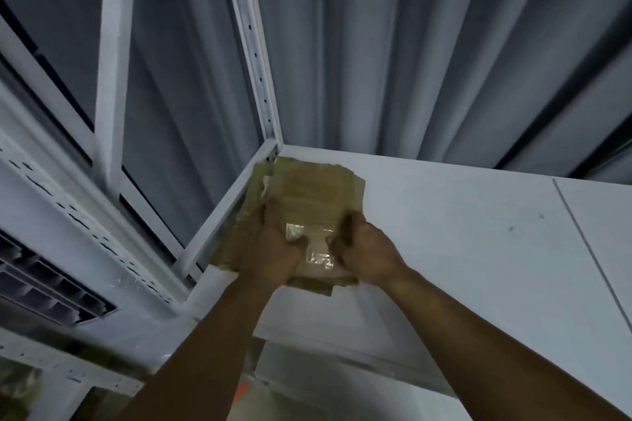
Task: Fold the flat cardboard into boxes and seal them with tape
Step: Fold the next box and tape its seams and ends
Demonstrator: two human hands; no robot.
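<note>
I'm gripping the cardboard stack [314, 188] by its side edges, left hand [273, 249] and right hand [366, 249] curled round it, judging it light, stiff, apt to slide apart.

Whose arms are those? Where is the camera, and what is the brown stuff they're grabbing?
There is only one picture, and no machine in it. The camera sits on a person's head, so you see that person's own two bare arms reaching forward and up. The left hand and the right hand each curl their fingers round one side of a stack of flat brown cardboard pieces. These are boxes that are not folded yet. Some clear shiny tape is stuck on the top piece, between the hands. The stack is at the corner of a white shelf board, next to a white metal post with holes. I cannot tell whether the stack rests on the board or is lifted a little.
</note>
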